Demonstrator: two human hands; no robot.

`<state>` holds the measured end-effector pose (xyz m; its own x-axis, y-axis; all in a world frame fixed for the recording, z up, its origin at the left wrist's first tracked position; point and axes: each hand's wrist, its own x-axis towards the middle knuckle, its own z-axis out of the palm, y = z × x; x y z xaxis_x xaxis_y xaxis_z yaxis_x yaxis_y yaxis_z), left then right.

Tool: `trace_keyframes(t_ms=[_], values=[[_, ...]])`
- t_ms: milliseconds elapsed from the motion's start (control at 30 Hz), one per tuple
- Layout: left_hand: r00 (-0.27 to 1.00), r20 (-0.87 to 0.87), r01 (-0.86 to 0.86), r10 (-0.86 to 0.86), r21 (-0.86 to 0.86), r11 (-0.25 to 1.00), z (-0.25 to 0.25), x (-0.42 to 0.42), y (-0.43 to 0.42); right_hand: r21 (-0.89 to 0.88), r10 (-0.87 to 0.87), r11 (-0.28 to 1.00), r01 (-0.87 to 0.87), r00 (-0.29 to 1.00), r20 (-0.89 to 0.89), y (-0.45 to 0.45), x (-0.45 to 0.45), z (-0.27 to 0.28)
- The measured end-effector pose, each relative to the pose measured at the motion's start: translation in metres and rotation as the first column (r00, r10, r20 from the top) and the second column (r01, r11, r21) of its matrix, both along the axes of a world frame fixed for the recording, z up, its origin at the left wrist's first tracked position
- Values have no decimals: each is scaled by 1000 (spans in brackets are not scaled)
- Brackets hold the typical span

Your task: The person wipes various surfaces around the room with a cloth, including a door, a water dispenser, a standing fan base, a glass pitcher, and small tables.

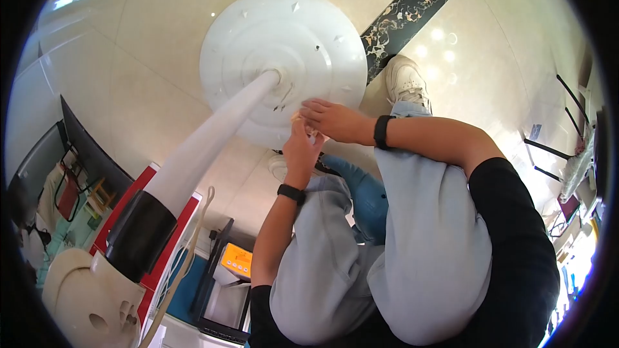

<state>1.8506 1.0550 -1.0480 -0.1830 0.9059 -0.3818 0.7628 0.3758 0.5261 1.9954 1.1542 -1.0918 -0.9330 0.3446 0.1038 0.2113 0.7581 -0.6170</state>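
Note:
Both my hands meet above the lower edge of a round white base [258,32], from which a white pole [213,132] rises toward the lower left. My left hand [303,148] has its fingers closed around something small and pale, too small to name. Over it lies my right hand [336,121], its fingers bent against the same spot; what they grip is partly hidden. A few small dark marks or bits show on the base near the foot of the pole.
A black joint [140,235] and a beige housing [90,296] top the pole. An orange box [237,260] is at the lower left. My shoe [406,80] rests beside a dark patterned floor strip [412,16]. A blue seat [364,196] shows between my legs.

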Motion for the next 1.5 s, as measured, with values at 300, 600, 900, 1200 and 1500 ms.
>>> trace_keyframes(t_ms=[300, 600, 900, 1200, 1500], values=[[970, -60, 244, -236, 273, 931, -7, -9, 114, 128, -253, 959, 254, 967, -22, 118, 1, -19], [957, 3, 280, -289, 239, 930, -18, 33, 131, 38, -456, 890, 455, 880, 135, 96, 42, 9], [964, 147, 234, -222, -68, 970, -5, 15, 16, -201, 42, 979, -10, 987, 153, 17, 23, -9], [958, -42, 285, -284, 19, 958, -15, 3, 65, 25, -64, 998, 62, 995, 83, 68, 16, -9], [917, 49, 370, -395, 258, 892, -18, 28, 172, 168, -445, 895, 413, 855, 267, 127, 41, -4]])
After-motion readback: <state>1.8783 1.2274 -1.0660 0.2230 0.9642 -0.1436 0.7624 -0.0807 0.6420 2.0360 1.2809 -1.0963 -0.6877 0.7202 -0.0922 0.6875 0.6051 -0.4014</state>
